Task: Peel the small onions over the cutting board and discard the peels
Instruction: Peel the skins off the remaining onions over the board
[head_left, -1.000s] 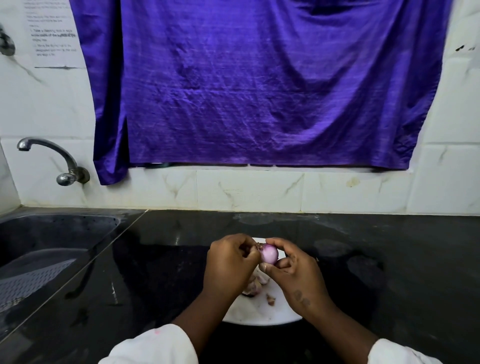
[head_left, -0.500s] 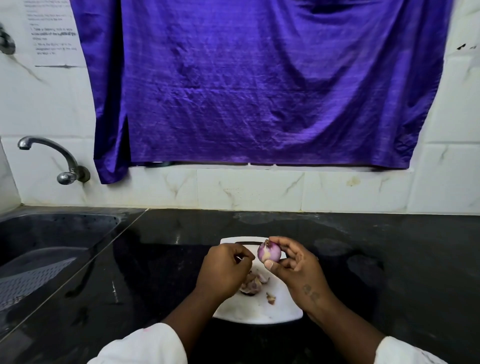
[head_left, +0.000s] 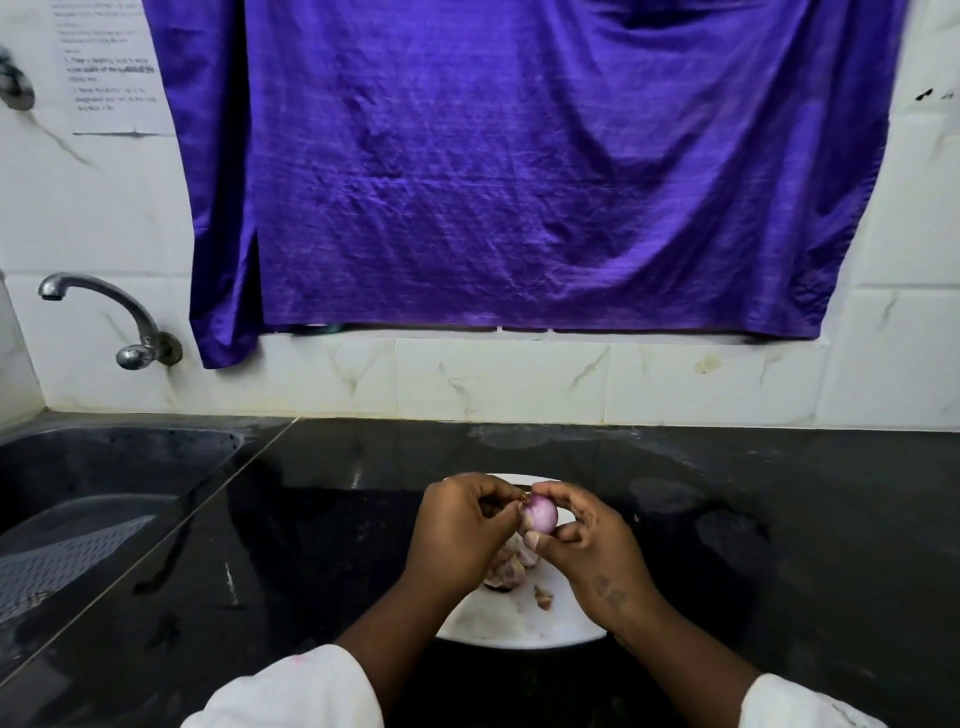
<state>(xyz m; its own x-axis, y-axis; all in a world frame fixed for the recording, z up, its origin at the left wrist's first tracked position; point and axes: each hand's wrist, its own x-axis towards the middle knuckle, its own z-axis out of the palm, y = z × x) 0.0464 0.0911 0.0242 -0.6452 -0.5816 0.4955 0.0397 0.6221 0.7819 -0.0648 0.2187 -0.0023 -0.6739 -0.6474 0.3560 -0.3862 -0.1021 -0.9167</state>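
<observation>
A small pink-purple onion (head_left: 540, 514) is held above the white cutting board (head_left: 519, 626) between the thumb and fingers of my right hand (head_left: 587, 551). My left hand (head_left: 460, 535) is right beside it, its fingertips pinched at the onion's top left where a brown bit of skin sticks out. Under the hands, on the board, lie loose peels and small onion pieces (head_left: 511, 569), partly hidden by my left hand. A small brown scrap (head_left: 544, 598) lies apart from them.
The board rests on a black glossy counter (head_left: 779, 545). A dark sink (head_left: 93, 493) with a steel tap (head_left: 119, 322) is at the left. A purple cloth (head_left: 519, 171) hangs on the white tiled wall behind.
My left hand had dropped toward the board half a second ago and has come back up to the onion's top. My right hand keeps the onion in about the same place.
</observation>
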